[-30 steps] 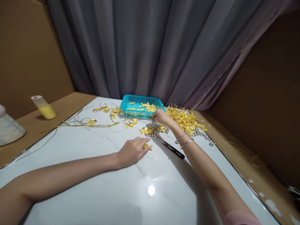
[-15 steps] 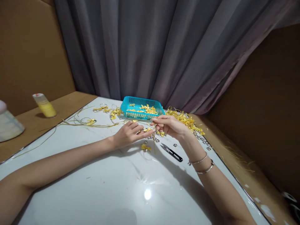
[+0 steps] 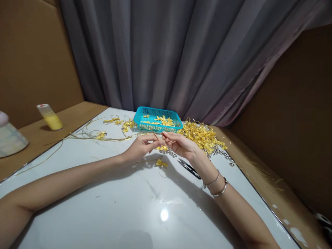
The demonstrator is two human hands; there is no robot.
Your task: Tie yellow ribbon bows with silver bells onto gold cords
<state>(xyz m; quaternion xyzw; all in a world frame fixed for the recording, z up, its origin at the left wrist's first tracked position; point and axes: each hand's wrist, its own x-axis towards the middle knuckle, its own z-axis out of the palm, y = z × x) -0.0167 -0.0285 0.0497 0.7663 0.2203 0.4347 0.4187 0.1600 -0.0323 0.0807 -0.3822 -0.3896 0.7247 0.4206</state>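
My left hand [image 3: 141,147] and my right hand [image 3: 180,145] meet above the white table [image 3: 103,207], fingertips pinched together on a thin yellow strip [image 3: 156,137] between them. Just below the hands lies a small yellow ribbon bow [image 3: 161,163] and a cluster of silver beads [image 3: 169,151]. Black thread snips [image 3: 188,167] lie on the table under my right wrist, which wears two bracelets.
A turquoise mesh basket [image 3: 147,114] with yellow bows stands behind the hands. A heap of yellow bows [image 3: 201,133] lies to its right, loose strips and rings [image 3: 103,133] to its left. A yellow bottle [image 3: 49,117] and a pale container [image 3: 10,136] sit on the brown ledge at left.
My right hand drew back from the pile by the basket with a strip; my left hand lifted off the table, leaving the bow there, and joined it in a pinch.
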